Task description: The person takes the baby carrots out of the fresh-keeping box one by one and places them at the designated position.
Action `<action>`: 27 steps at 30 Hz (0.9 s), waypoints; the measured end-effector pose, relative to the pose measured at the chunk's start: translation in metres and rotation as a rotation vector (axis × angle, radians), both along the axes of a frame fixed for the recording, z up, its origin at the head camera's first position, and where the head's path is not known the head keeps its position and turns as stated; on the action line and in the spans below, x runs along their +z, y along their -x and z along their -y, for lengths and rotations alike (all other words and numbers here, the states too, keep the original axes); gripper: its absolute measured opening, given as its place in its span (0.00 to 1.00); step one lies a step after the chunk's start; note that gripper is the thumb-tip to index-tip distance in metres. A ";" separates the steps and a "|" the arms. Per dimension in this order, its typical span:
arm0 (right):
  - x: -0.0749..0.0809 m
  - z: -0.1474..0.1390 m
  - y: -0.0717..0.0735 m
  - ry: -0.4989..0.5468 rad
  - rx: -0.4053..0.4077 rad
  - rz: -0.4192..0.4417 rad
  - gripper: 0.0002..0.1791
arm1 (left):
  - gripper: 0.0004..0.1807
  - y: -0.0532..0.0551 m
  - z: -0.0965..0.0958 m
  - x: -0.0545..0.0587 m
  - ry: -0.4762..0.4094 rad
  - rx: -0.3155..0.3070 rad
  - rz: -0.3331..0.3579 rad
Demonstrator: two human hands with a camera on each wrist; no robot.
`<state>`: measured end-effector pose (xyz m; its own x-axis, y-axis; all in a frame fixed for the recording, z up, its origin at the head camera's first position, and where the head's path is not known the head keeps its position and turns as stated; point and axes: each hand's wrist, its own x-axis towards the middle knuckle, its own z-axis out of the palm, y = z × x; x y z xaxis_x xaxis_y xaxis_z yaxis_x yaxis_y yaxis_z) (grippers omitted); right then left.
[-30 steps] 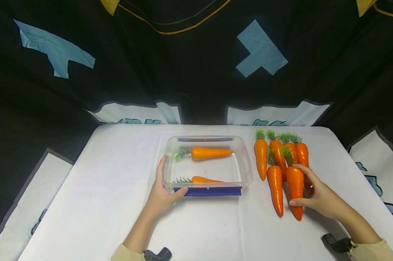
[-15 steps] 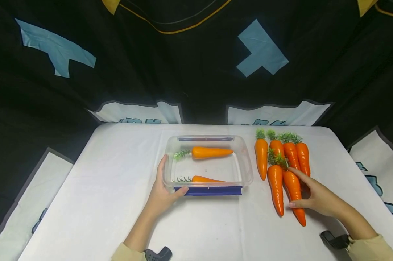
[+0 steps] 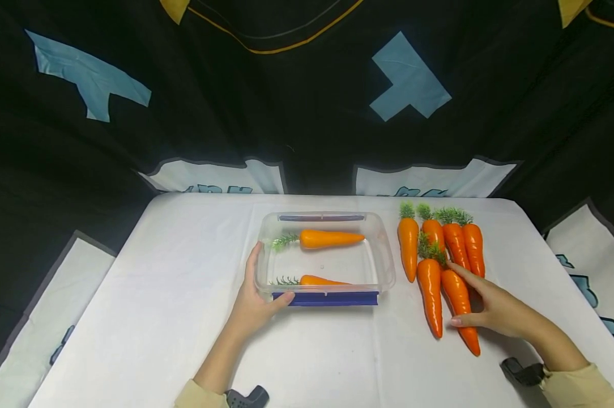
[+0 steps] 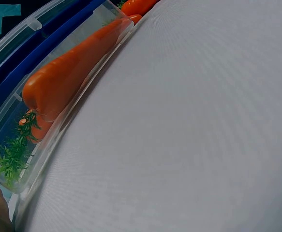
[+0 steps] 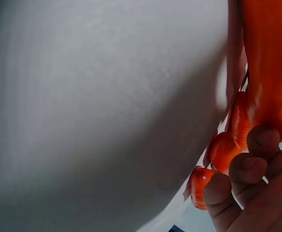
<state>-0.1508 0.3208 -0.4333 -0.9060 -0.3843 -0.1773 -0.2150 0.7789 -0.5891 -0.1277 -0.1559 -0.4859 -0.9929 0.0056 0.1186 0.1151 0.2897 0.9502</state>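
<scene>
Head view: a person works at a white-covered bench (image 3: 332, 357), both hands busy around a clear plastic storage box and a spread of orange carrots with green tops. The left hand (image 3: 252, 305) grips the near corner of the storage box (image 3: 332, 288), its fingers along the side wall and its thumb over the blue latch (image 3: 327, 299). Two carrots lie inside, one toward the far wall (image 3: 329, 238), the other close to the near wall (image 3: 319, 280).

The right hand (image 3: 498, 309) bends around a front-row carrot (image 3: 457, 292) on the bench, one finger at its crown and the thumb across its lower body; how firmly it presses cannot be told. The right wrist view shows fingertips curled against that carrot's end. A neighbouring carrot (image 3: 430, 297) lies just beside it, with four more in the back row (image 3: 456, 241).

The step in hand looks to be the handling of a single carrot in the group, though whether it is being picked up or set down is unclear. The next move seems to call for a careful lift or a clean release that leaves the neighbours undisturbed, with the storage box kept steady.
</scene>
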 end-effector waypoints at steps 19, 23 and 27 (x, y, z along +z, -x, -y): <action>0.021 0.010 0.016 -0.120 -0.037 -0.121 0.46 | 0.65 -0.001 0.001 0.001 0.008 0.003 -0.016; 0.037 0.024 0.027 -0.131 -0.037 -0.186 0.43 | 0.65 0.000 0.000 0.000 0.005 0.001 -0.014; 0.051 0.046 0.038 -0.117 0.012 -0.230 0.42 | 0.65 0.000 0.000 0.000 0.000 -0.002 -0.013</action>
<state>-0.1884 0.2748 -0.3822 -0.9232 -0.3841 -0.0113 -0.3424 0.8355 -0.4298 -0.1277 -0.1560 -0.4859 -0.9913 0.0077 0.1316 0.1282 0.2890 0.9487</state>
